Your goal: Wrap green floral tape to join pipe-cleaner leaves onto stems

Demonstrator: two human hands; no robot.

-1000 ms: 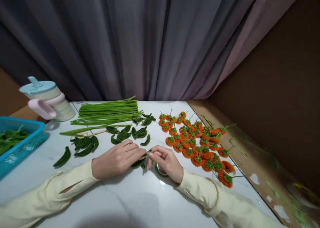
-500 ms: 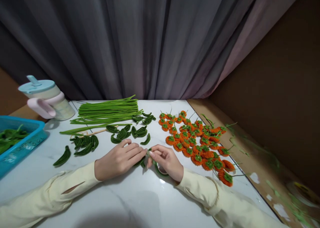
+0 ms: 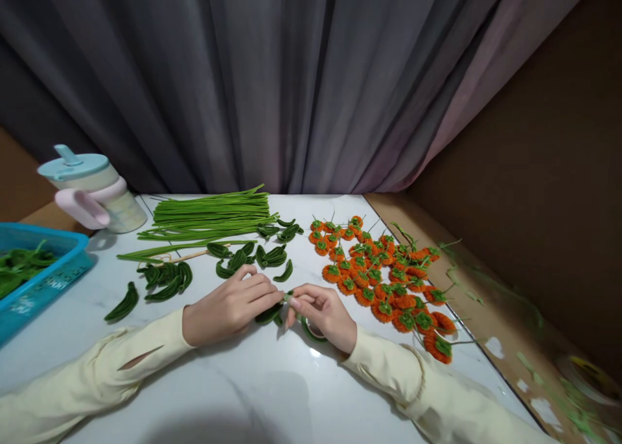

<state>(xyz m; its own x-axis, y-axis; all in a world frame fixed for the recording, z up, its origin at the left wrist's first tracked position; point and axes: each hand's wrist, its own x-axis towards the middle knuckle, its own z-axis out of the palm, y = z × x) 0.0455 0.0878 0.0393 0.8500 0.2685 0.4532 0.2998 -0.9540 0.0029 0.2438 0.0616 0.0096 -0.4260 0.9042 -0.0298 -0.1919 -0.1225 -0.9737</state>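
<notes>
My left hand [image 3: 236,306] is closed around dark green fuzzy leaves [image 3: 268,315], whose curved blades poke out beneath its fingers. Facing it, my right hand [image 3: 324,313] pinches the leaves' base, where a small pale green bit shows between the fingertips. A roll of green tape [image 3: 307,331] sits under the right palm, partly covered by it. Both hands meet just above the white marble-patterned table [image 3: 272,392]. Several loose leaves [image 3: 165,280] of the same kind lie beyond and left of my left hand.
Bright green pipe cleaners [image 3: 211,212] lie in a bundle at the back. Many orange persimmon-like ornaments [image 3: 359,279] with wire stems cover the right side. At left stand a lidded cup [image 3: 124,207] and a blue basket [image 3: 46,282] of green pieces. Grey curtains [image 3: 272,87] hang behind.
My left hand has shifted very slightly, tilting so that more of the dark leaves shows below its fingers. The right hand keeps its pinch in nearly the same place.
</notes>
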